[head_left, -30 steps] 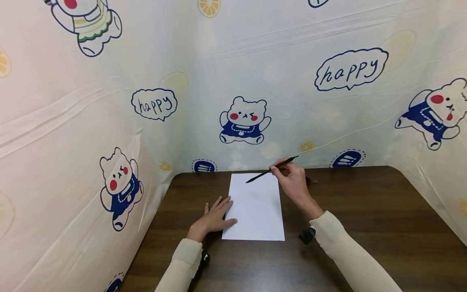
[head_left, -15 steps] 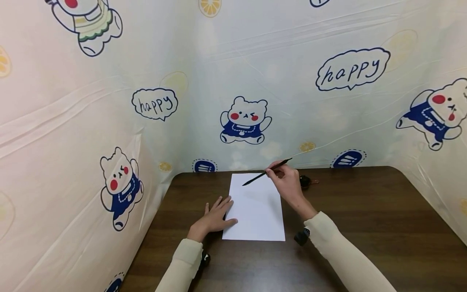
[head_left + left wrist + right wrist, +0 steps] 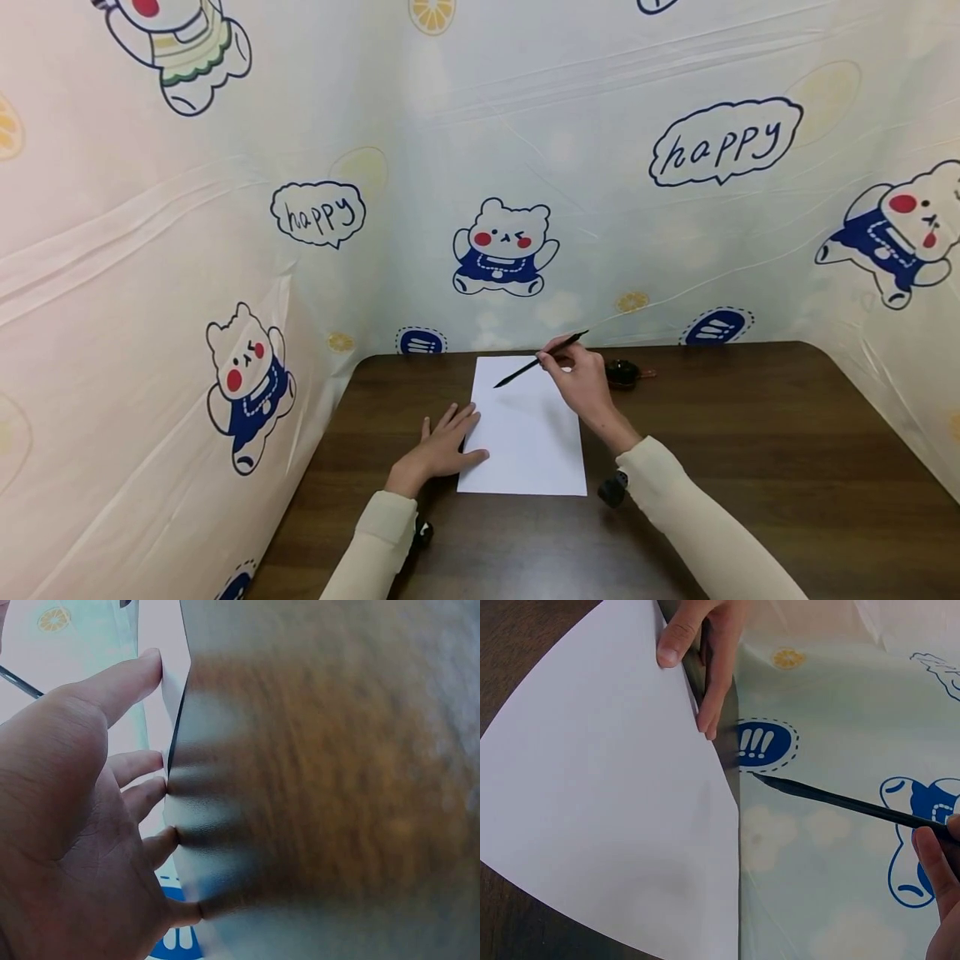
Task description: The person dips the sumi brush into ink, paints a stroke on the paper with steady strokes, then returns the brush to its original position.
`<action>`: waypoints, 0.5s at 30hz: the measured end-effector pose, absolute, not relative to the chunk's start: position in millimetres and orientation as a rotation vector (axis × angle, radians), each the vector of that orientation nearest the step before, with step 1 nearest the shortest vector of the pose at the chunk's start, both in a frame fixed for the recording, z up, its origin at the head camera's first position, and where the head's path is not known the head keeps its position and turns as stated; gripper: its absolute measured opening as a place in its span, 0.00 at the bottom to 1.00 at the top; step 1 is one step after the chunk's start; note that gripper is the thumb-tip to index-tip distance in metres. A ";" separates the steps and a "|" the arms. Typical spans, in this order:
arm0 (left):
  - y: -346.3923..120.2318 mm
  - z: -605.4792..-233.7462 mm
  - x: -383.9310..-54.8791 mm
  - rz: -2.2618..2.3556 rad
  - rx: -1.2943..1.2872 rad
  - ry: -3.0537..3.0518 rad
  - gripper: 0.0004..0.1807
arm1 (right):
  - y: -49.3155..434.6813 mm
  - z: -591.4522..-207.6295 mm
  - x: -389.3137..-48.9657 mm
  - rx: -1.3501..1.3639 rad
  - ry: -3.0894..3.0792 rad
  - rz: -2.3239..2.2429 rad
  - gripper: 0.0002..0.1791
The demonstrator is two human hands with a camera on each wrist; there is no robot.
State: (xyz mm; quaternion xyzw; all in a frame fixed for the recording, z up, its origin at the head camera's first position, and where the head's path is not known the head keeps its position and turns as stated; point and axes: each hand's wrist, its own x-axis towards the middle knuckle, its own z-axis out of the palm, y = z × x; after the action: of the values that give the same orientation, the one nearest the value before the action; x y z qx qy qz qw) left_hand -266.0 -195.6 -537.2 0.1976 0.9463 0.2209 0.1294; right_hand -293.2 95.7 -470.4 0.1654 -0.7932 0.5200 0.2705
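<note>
A plain white sheet of paper (image 3: 525,454) lies on the dark wooden table. My left hand (image 3: 437,452) rests with spread fingers on the sheet's left edge; the left wrist view has its fingertips along that edge. Over the upper right of the paper, my right hand (image 3: 581,385) pinches a slim black brush pen (image 3: 521,371) between thumb and fingers. The pen slants, its tapered tip pointing down and left above the sheet. In the right wrist view the brush pen (image 3: 840,801) shows a pointed tip. No marks show on the paper.
Just right of my right hand, a small dark rounded object (image 3: 622,373) with a thin reddish piece stands near the back of the table (image 3: 720,433). A pale curtain (image 3: 405,250) printed with bears and "happy" bubbles surrounds the table's back and sides.
My right hand has moved left and slightly toward me with the brush pen, uncovering more of the dark rounded object. My left hand stays in place on the paper.
</note>
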 end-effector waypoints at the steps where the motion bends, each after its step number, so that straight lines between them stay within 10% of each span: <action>1: -195.3 -536.7 -266.0 0.639 0.575 2.750 0.45 | 95.3 -471.2 -293.5 0.443 -2.142 1.400 0.06; 15: -197.0 -543.2 -270.7 0.609 0.542 2.757 0.45 | 88.8 -478.5 -294.0 0.440 -2.159 1.408 0.06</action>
State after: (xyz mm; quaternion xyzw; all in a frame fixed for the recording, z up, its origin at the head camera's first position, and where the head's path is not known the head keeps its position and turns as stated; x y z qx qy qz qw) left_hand -270.7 -197.0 -543.2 0.1868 0.9504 0.2101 0.1329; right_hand -294.0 88.8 -478.5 0.1623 -0.7972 0.5200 0.2602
